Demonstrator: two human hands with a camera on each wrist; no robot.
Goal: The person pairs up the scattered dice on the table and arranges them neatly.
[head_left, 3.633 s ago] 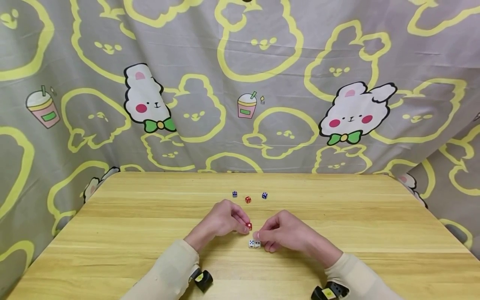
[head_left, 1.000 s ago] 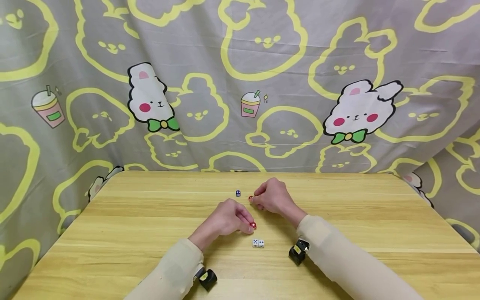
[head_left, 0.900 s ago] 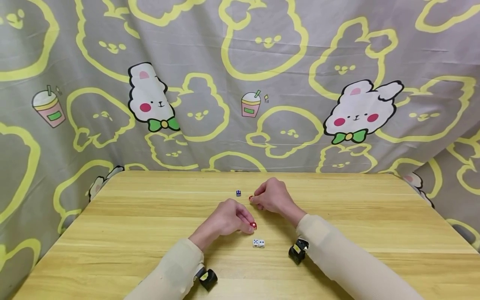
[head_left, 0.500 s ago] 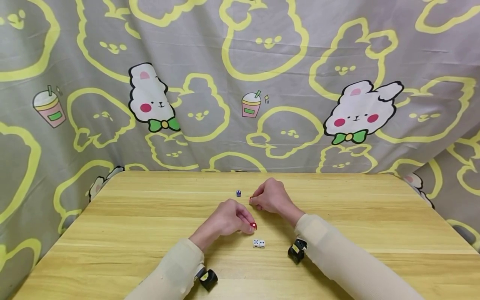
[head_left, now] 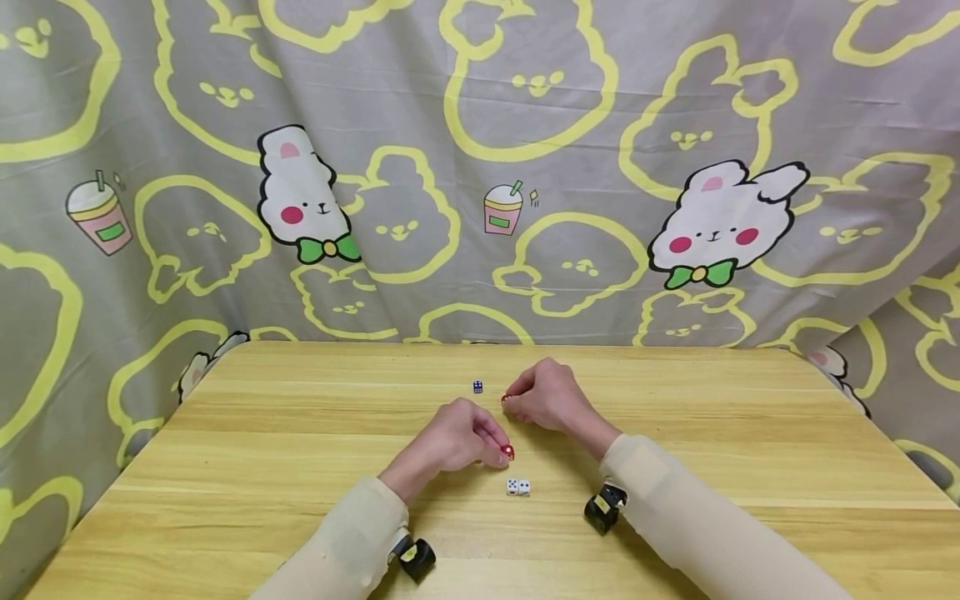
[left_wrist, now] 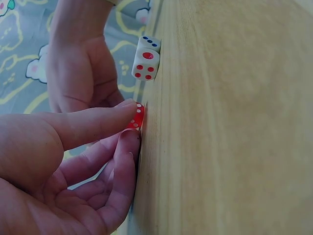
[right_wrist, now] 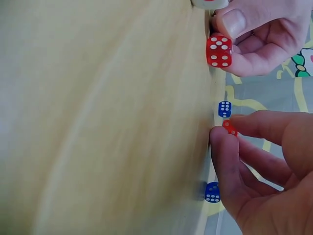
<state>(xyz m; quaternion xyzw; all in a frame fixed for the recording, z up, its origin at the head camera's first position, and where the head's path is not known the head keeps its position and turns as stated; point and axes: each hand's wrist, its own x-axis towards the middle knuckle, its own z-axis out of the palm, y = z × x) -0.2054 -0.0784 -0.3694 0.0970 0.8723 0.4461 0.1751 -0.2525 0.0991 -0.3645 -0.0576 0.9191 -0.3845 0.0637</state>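
Observation:
My left hand (head_left: 453, 437) pinches a red die (head_left: 508, 452) between thumb and finger, down on the wooden table. Farther back, my right hand (head_left: 551, 396) pinches a second red die (head_left: 505, 400), mostly covered by the fingertips; the right wrist view shows this red die (right_wrist: 230, 128) between thumb and finger. Two white dice (head_left: 518, 487) sit side by side nearer the person, apart from both hands. A blue die (head_left: 477, 387) lies just left of the right hand's fingertips. Another blue die (right_wrist: 212, 192) appears beside the right hand in the right wrist view; the hand hides it from the head view.
The wooden table (head_left: 262, 467) reaches back to a grey curtain (head_left: 420, 275) with yellow outlines and printed rabbits. Each wrist carries a black camera mount, one on the left (head_left: 414, 558) and one on the right (head_left: 602, 510).
Since the oldest frame, my right hand has gone from beside the white dice to the farther red die and pinches it. Lately it shifts only slightly. My left hand stays on its red die.

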